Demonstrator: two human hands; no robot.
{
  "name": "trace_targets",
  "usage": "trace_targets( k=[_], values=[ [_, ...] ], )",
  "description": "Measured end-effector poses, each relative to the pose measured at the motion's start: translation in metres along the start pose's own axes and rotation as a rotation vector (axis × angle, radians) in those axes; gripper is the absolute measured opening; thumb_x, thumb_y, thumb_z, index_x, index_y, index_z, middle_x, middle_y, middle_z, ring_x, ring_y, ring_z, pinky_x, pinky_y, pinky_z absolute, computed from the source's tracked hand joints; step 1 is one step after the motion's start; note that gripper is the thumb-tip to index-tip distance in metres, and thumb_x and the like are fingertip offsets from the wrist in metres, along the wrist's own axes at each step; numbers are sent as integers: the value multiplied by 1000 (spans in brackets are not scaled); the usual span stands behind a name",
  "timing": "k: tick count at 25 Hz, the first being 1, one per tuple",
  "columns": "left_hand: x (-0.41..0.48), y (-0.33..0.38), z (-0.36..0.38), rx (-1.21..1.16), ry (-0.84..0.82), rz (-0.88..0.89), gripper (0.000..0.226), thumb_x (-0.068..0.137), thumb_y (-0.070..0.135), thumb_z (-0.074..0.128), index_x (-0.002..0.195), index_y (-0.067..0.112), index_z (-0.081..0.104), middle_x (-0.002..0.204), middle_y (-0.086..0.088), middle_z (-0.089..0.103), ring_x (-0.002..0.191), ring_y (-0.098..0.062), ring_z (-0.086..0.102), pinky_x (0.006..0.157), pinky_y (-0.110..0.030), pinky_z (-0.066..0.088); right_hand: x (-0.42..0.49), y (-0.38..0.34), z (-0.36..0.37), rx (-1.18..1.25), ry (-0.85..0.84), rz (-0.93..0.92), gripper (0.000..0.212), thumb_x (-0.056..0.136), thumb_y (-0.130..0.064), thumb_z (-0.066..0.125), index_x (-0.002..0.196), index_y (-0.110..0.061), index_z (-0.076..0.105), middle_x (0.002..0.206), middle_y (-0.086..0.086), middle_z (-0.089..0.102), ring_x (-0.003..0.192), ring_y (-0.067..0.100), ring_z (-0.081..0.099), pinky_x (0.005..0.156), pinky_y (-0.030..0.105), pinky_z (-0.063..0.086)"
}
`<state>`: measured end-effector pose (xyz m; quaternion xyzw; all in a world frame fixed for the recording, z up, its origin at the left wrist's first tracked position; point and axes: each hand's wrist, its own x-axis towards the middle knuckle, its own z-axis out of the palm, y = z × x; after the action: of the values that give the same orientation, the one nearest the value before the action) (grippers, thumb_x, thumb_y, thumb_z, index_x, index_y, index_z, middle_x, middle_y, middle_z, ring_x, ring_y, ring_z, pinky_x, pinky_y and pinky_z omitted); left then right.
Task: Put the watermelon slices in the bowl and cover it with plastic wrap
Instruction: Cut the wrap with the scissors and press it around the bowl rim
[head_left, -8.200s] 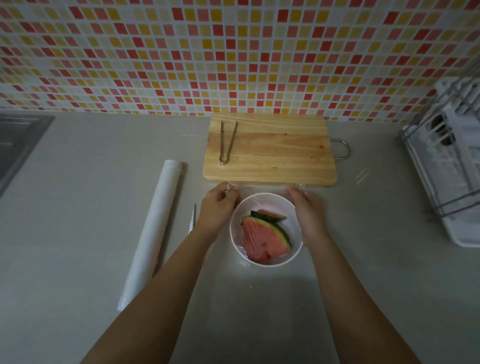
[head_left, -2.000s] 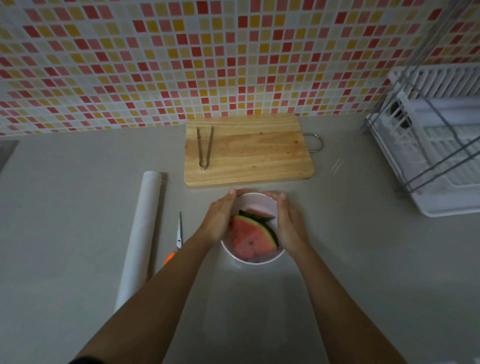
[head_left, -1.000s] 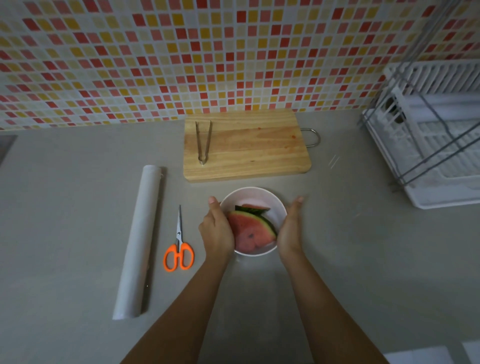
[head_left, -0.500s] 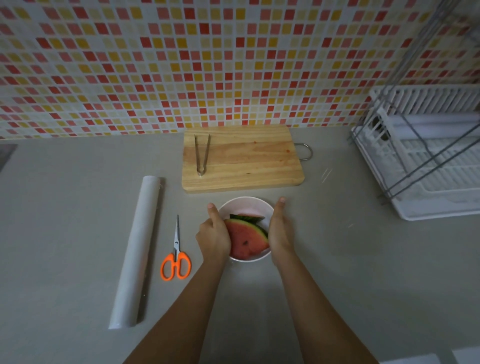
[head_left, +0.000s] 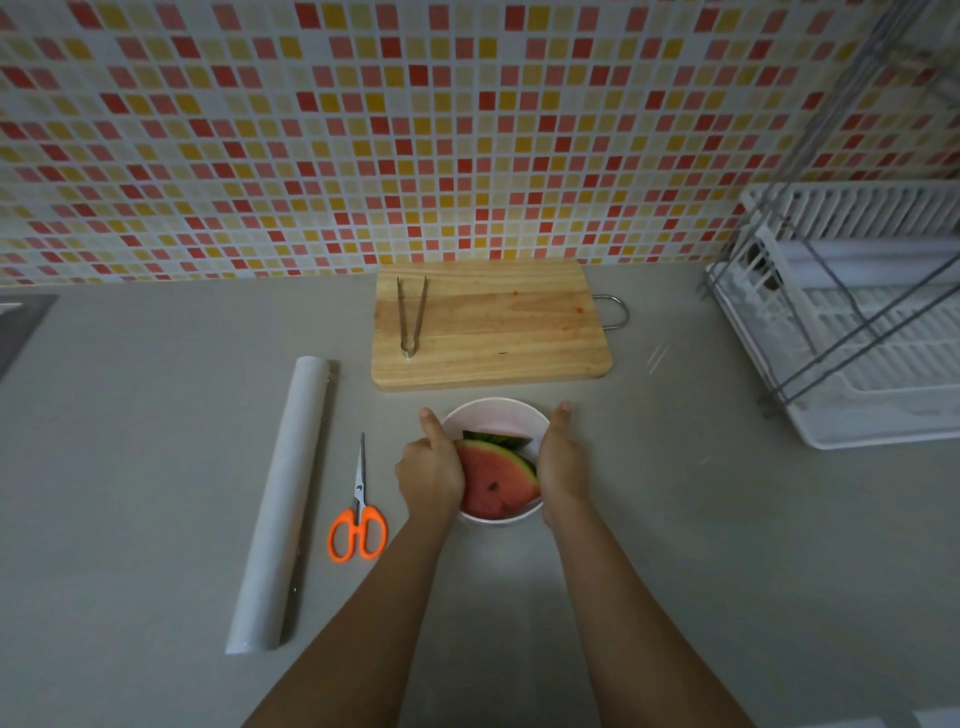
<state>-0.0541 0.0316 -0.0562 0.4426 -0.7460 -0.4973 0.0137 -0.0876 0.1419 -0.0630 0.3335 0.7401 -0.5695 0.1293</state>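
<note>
A white bowl (head_left: 493, 404) stands on the grey counter just in front of the cutting board. It holds watermelon slices (head_left: 496, 480) with red flesh and green rind. My left hand (head_left: 428, 470) cups the bowl's left side with its thumb along the rim. My right hand (head_left: 561, 462) cups the right side the same way. The fingers of both hands curl down around the bowl's wall and are hidden. I cannot make out clear film over the bowl. The roll of plastic wrap (head_left: 283, 499) lies to the left.
Orange-handled scissors (head_left: 358, 514) lie between the roll and the bowl. Metal tongs (head_left: 410, 317) rest on the wooden cutting board (head_left: 493, 327) behind the bowl. A white dish rack (head_left: 857, 338) stands at the right, and a sink edge (head_left: 21, 322) shows at the far left.
Both hands slid from the bowl's far rim back along its sides and now cup it left and right. The bowl has stayed where it was.
</note>
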Motion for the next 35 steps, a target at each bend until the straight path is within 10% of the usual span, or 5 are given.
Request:
trace_targets(
  k=[9, 15, 19, 24, 35],
  values=[
    [-8, -6, 2, 7, 60, 94, 72, 101, 47, 20, 89, -3, 71, 101, -28, 68, 100, -41, 59, 90, -42, 43, -12, 11, -6, -215, 171, 29, 86, 90, -64, 7, 109, -3, 65, 126, 26, 57, 118, 40, 51, 105, 48, 35],
    [-11, -10, -20, -314, -109, -2, 59, 101, 51, 16, 144, 20, 42, 150, -7, 40, 139, -27, 30, 115, -45, 23, -19, 17, -27, -166, 423, -285, 52, 100, -38, 18, 133, -11, 48, 140, 19, 47, 130, 33, 40, 109, 44, 26],
    [-48, -31, -32, -433, -113, 42, 55, 102, 47, 17, 85, 26, 65, 93, 2, 66, 100, -19, 58, 79, -28, 44, -19, 7, -46, 10, -122, -450, 41, 99, -39, 26, 119, -30, 61, 128, 1, 59, 121, 19, 51, 99, 29, 36],
    [-25, -18, -33, -481, -326, 103, 60, 102, 49, 9, 148, 18, 33, 150, -5, 41, 136, -20, 39, 101, -27, 30, -16, 21, -55, -255, -34, -467, 61, 93, -56, 19, 108, -21, 66, 109, 6, 67, 103, 24, 59, 86, 34, 43],
    [-7, -41, -14, -454, -399, 394, 40, 97, 39, 31, 135, 35, 43, 137, 15, 48, 131, -6, 43, 101, -11, 36, -8, 37, -31, -1, -336, -725, 48, 93, -39, 29, 132, -20, 50, 140, -9, 44, 135, 7, 37, 113, 28, 27]
  ],
)
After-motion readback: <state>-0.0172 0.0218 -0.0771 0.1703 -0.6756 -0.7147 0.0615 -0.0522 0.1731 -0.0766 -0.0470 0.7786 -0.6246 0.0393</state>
